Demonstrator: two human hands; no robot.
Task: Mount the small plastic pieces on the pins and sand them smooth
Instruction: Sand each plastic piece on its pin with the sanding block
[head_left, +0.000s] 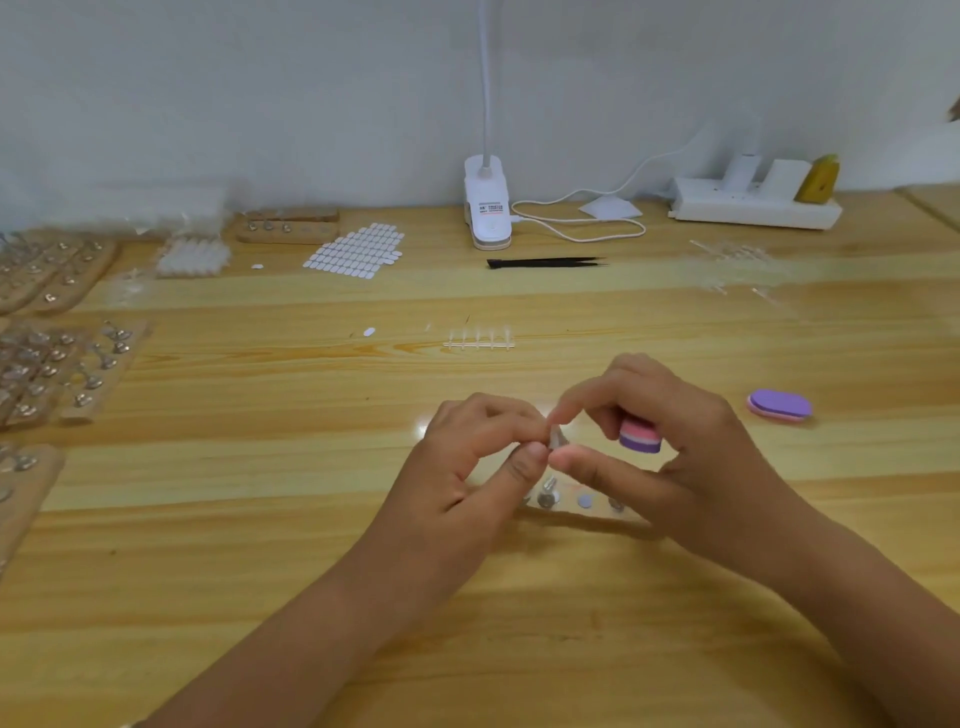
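So, right at the pinch: the left hand has its thumb and fingertips closed on a small clear plastic piece, held up just above the table; the right hand comes in from the other side with index finger and thumb touching the same piece, while its remaining fingers are curled round a pink-and-purple sanding block; so both hands are gripping something, neither is loose.

Directly under the hands lies a holder strip with a metal pin standing on it, a small white sticky dot beside that, and another pin partly hidden by the right thumb; whether the piece is already stuck to a pin I honestly can't tell, it's tiny and see-through.

My read: this is the mounting step, or a quick check of the piece before sanding; next move would need the piece seated squarely on a pin, then the block turned into working position, light strokes only.

Further out: a second sanding block lies off to the right, a strip of clear pieces sits beyond the hands, black tweezers and a sheet of white dots near the wall; boards of pins on the left.
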